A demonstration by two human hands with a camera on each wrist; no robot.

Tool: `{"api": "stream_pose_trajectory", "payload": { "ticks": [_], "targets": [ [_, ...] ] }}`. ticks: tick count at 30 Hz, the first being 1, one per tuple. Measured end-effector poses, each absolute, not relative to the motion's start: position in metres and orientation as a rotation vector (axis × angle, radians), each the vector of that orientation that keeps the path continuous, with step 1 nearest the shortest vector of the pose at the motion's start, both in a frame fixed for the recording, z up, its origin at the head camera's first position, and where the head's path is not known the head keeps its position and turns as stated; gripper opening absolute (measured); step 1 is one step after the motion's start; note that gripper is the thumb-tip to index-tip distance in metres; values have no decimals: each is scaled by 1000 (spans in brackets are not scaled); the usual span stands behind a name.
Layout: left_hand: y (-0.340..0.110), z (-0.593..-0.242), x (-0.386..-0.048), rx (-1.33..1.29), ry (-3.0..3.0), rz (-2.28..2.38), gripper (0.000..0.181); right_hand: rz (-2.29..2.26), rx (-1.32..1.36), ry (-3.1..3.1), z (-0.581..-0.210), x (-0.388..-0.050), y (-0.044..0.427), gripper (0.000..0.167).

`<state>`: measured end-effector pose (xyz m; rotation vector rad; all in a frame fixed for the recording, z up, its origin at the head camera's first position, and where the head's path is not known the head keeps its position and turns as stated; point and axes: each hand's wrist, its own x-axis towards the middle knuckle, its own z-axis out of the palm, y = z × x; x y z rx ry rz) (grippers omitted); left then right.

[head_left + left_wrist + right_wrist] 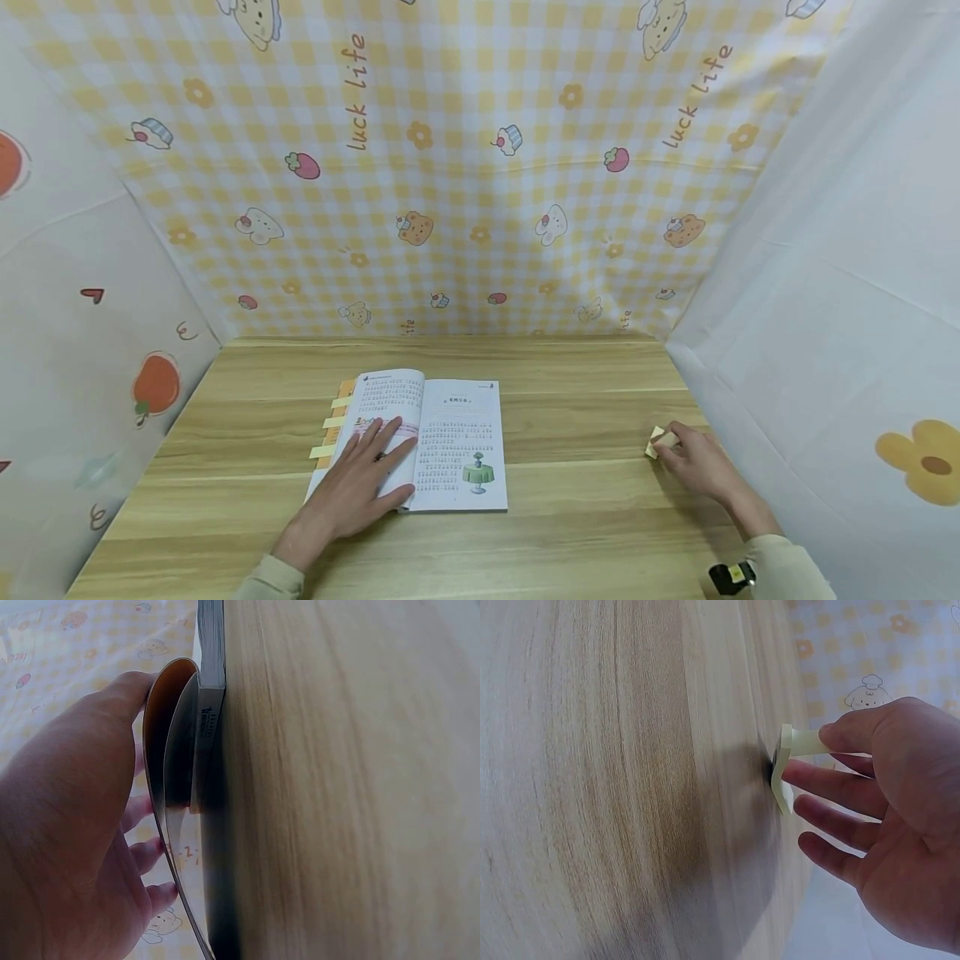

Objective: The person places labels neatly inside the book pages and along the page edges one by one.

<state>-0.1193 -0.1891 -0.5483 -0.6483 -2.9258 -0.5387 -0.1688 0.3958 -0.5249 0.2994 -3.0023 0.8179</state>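
Observation:
An open book (pixel 459 417) with printed text lies on the wooden table, a green table drawing on its right page. My left hand (pixel 352 487) rests with spread fingers on its left page; in the left wrist view the curved pages (pixel 156 742) bow up under the palm. At the right, my right hand (pixel 701 467) pinches a pale yellow sticky note (pixel 807 742) between thumb and index finger. The note rises from a small pale yellow pad (pixel 781 780) close to the tabletop. The other right fingers spread beside the pad.
Several yellow paper tabs (pixel 321 452) stick out past the book's left edge. A yellow checked cloth (pixel 465 183) hangs behind the wooden table (pixel 577 533), and white cloths hang at both sides. A black device (pixel 731 577) is on the right wrist.

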Motion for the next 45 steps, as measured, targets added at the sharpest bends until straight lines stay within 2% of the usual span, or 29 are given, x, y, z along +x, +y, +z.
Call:
{"api": "stream_pose_trajectory", "payload": {
  "ticks": [38, 42, 45],
  "targets": [
    [-189, -548, -120, -656, -2925, -547, 69, 982, 287, -3065, -520, -171, 397, 8],
    [-189, -548, -120, -655, -2925, -552, 70, 903, 299, -3014, -523, -171, 394, 5],
    [-189, -548, -120, -657, -2925, -549, 70, 817, 329, -2955, -524, -171, 390, 9]
  ]
}}
